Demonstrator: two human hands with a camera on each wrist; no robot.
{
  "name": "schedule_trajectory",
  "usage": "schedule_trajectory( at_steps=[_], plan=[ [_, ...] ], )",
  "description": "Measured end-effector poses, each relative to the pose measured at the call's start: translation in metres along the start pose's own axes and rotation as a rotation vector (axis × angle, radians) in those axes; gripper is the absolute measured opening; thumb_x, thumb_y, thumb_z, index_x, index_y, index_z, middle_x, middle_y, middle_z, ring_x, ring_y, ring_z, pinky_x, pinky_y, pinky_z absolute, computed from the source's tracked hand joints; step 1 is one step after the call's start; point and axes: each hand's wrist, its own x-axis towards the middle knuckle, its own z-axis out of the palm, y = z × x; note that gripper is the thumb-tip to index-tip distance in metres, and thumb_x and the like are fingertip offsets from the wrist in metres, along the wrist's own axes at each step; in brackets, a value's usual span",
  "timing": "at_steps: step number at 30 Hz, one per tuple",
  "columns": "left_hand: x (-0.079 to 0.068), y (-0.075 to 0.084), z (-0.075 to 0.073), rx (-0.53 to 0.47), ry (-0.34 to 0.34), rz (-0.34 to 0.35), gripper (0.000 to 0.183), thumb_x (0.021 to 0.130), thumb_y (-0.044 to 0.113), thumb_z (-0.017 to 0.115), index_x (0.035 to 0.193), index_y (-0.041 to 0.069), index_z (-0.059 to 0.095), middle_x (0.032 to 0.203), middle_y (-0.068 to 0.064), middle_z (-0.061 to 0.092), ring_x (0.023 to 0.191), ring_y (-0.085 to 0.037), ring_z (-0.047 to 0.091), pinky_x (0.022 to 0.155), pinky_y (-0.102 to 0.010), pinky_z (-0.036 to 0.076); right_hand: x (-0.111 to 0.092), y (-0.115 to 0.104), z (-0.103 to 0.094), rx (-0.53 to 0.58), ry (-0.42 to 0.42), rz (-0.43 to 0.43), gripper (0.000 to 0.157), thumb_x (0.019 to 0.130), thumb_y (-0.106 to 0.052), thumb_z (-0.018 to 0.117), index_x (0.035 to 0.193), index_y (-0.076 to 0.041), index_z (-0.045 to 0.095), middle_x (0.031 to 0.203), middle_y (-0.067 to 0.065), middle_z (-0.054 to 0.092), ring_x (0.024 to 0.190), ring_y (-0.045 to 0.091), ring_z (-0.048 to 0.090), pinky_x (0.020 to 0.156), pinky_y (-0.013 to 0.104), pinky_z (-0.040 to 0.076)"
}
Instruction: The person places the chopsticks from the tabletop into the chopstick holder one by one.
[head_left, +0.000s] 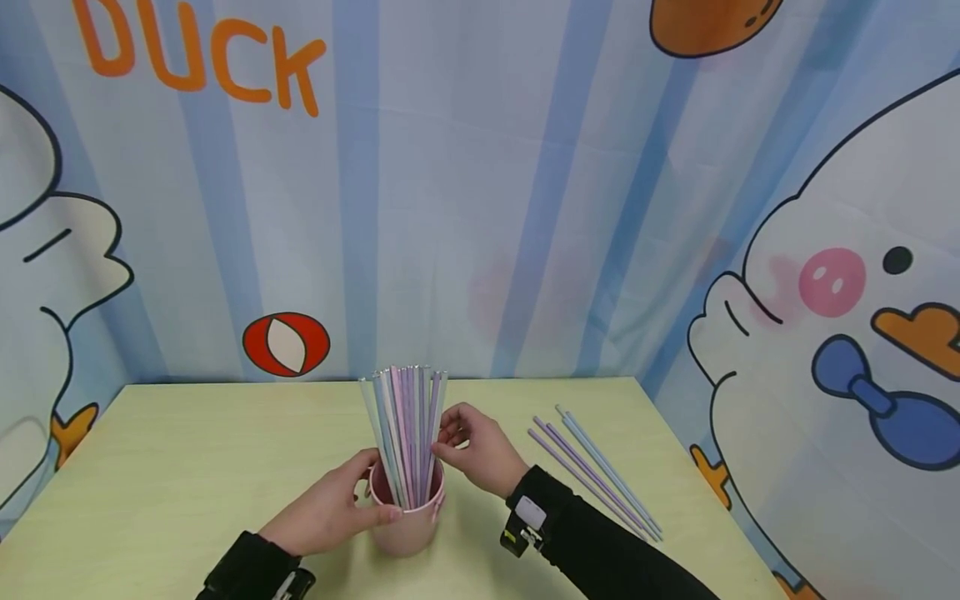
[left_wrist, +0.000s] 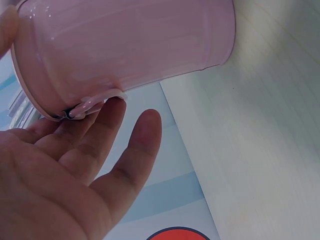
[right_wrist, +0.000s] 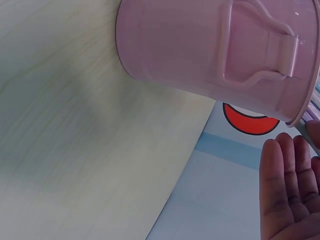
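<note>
A small pink bucket (head_left: 405, 533) with side handles stands upright on the table, holding a thick bunch of pastel drinking straws (head_left: 405, 425). My left hand (head_left: 333, 504) grips its rim, thumb at the front and fingers round the left side. In the left wrist view, fingertips (left_wrist: 116, 105) touch the bucket's handle (left_wrist: 95, 102). At the bunch's right side, my right hand (head_left: 480, 446) pinches a straw near the rim. The right wrist view shows the thumb (right_wrist: 314, 132) against that straw (right_wrist: 304, 131), the other fingers extended; its lower end is hidden inside the bucket.
Several loose purple and blue straws (head_left: 592, 467) lie slantwise on the pale wooden table (head_left: 225, 450), right of the bucket and partly behind the right forearm. A striped cloth backdrop (head_left: 450, 208) with duck drawings hangs behind the table's far edge.
</note>
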Motion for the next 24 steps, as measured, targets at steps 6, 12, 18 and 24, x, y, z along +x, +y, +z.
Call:
schedule_trajectory(
  at_steps=[6,12,18,24],
  plan=[
    [0.0,0.001,0.0,0.004,0.007,-0.006,0.078,0.078,0.043,0.075,0.139,0.013,0.038,0.131,-0.007,0.052,0.111,-0.024,0.049,0.096,-0.057,0.046,-0.002,0.005,-0.003,-0.005,-0.019,-0.016,0.026,0.086,-0.019,0.07,0.106,-0.01,0.056,0.088,0.0,0.063,0.079,0.01,0.059,0.07,0.029,0.052],
    [-0.001,0.002,0.0,0.013,0.01,-0.015,0.08,0.077,0.044,0.076,0.14,0.013,0.038,0.132,-0.007,0.051,0.112,-0.025,0.049,0.096,-0.058,0.046,-0.006,0.015,-0.019,-0.062,-0.016,-0.019,0.025,0.089,-0.019,0.067,0.11,-0.012,0.057,0.089,-0.001,0.062,0.08,0.009,0.058,0.071,0.03,0.053],
    [0.0,0.001,0.0,0.021,0.018,-0.013,0.079,0.077,0.043,0.076,0.139,0.013,0.038,0.133,-0.007,0.051,0.113,-0.026,0.048,0.097,-0.057,0.045,-0.014,0.039,-0.044,-0.152,0.014,0.011,0.02,0.089,-0.012,0.065,0.109,-0.011,0.06,0.087,0.0,0.063,0.081,0.009,0.058,0.072,0.033,0.054],
    [0.0,0.001,0.001,0.025,0.012,-0.024,0.081,0.076,0.044,0.077,0.14,0.014,0.038,0.135,-0.007,0.05,0.115,-0.027,0.048,0.096,-0.058,0.045,-0.028,0.073,-0.066,-0.311,0.051,0.074,0.019,0.088,-0.007,0.064,0.107,-0.01,0.064,0.088,0.0,0.063,0.08,0.01,0.056,0.07,0.033,0.052]
  ],
)
